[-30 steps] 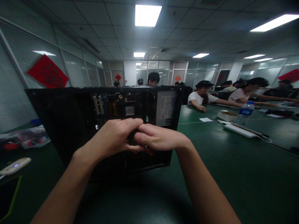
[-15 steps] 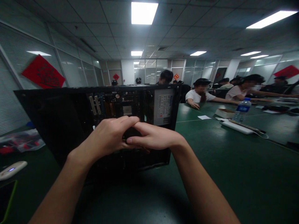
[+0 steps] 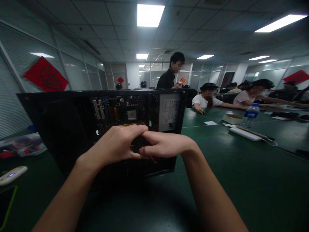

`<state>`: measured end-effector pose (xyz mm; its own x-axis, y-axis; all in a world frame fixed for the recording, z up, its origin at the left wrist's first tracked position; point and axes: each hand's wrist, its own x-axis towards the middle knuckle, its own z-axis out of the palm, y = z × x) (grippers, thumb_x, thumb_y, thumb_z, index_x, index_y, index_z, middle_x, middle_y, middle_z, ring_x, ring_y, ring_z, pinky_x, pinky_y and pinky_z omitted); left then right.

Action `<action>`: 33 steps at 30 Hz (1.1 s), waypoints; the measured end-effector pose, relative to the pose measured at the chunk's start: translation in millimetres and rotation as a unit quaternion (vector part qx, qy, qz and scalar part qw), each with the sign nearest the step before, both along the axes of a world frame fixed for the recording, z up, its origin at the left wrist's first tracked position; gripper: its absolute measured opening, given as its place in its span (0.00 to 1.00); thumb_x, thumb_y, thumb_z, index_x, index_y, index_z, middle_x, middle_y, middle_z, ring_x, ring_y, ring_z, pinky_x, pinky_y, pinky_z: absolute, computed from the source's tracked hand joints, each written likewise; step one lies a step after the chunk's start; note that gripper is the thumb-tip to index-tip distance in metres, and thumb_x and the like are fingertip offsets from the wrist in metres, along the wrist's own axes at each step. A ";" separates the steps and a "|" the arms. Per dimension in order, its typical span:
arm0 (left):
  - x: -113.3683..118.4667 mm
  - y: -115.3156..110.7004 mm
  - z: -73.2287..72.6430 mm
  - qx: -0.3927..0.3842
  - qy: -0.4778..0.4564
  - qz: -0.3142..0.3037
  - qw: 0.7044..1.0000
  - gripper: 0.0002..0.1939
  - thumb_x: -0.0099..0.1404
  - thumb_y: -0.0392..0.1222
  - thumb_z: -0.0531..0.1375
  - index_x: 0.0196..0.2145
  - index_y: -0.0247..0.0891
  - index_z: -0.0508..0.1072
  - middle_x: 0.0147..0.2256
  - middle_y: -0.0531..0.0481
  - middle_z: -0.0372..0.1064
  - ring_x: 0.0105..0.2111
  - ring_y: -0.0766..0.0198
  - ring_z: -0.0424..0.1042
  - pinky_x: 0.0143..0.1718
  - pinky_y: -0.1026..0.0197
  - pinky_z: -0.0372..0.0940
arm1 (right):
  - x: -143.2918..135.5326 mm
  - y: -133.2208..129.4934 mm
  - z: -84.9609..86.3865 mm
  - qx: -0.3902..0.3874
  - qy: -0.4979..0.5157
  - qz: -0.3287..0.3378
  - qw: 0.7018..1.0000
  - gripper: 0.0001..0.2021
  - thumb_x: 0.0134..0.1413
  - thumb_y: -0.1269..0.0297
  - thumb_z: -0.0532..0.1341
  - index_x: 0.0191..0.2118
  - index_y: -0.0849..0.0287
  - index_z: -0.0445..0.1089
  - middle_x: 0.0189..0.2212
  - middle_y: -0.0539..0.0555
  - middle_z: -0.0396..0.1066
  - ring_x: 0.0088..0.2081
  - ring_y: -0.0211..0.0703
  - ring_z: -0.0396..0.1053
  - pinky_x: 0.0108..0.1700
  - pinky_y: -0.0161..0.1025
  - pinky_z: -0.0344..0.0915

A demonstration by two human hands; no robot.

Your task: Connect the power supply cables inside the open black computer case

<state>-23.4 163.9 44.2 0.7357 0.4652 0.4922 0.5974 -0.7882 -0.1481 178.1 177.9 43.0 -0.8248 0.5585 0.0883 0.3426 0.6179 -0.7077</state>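
Note:
A black computer case [image 3: 48, 125] stands upright on the table, its open side facing me. Inside show a motherboard [image 3: 132, 115] with slots and a power supply [image 3: 169, 109] with a white label. My left hand [image 3: 119, 140] and my right hand [image 3: 167, 144] meet in front of the lower motherboard, fingers curled and their tips together. Their thumbs come close below, framing a dark gap with thin yellow lines. Both look closed, but the far fingers and whatever they may grip are hidden. A reddish-brown part [image 3: 153, 159] shows just under my right hand.
Left lie a clear plastic bag [image 3: 23, 145] with red items, a white device [image 3: 13, 175] and a green-edged phone [image 3: 7, 206]. Right are a water bottle [image 3: 251, 116], an open box [image 3: 232, 118] and a white power strip [image 3: 245, 132]. Other people sit beyond; one stands behind the case.
Both my hands have shifted slightly right and down, still joined, with a wider gap between thumbs and fingers. Behind the case, a person in black now shows higher, with the upper body visible.

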 end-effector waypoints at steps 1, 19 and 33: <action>0.6 -0.1 -0.1 -0.003 0.001 0.003 1.000 0.26 0.57 0.48 0.68 0.51 0.41 0.68 0.45 0.48 0.75 0.43 0.57 0.76 0.40 0.62 0.67 | 0.0 -0.1 0.0 0.002 0.000 0.000 1.000 0.04 0.54 0.69 0.58 0.32 0.59 0.60 0.25 0.46 0.64 0.26 0.35 0.64 0.26 0.32 0.63; -6.0 9.9 -7.5 -0.002 -0.060 0.010 0.998 0.48 0.52 0.47 0.71 0.64 0.43 0.51 0.49 0.45 0.73 0.44 0.52 0.77 0.40 0.57 0.72 | 4.1 8.8 -5.8 0.106 0.076 0.033 0.991 0.24 0.59 0.66 0.60 0.60 0.64 0.59 0.54 0.59 0.66 0.56 0.48 0.63 0.59 0.45 0.60; -8.0 6.8 4.0 0.000 -0.085 -0.071 0.994 0.29 0.50 0.54 0.72 0.47 0.43 0.72 0.62 0.41 0.55 0.61 0.44 0.60 0.61 0.42 0.63 | -4.4 14.1 -9.4 -0.018 0.268 0.069 0.961 0.42 0.46 0.70 0.70 0.65 0.58 0.52 0.58 0.57 0.62 0.61 0.47 0.59 0.63 0.42 0.58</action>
<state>-31.3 170.7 48.2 0.7004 0.3631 0.6145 0.4966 -0.8663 -0.0542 173.6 192.1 33.6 -0.7336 0.4572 0.5028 -0.1605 0.6024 -0.7819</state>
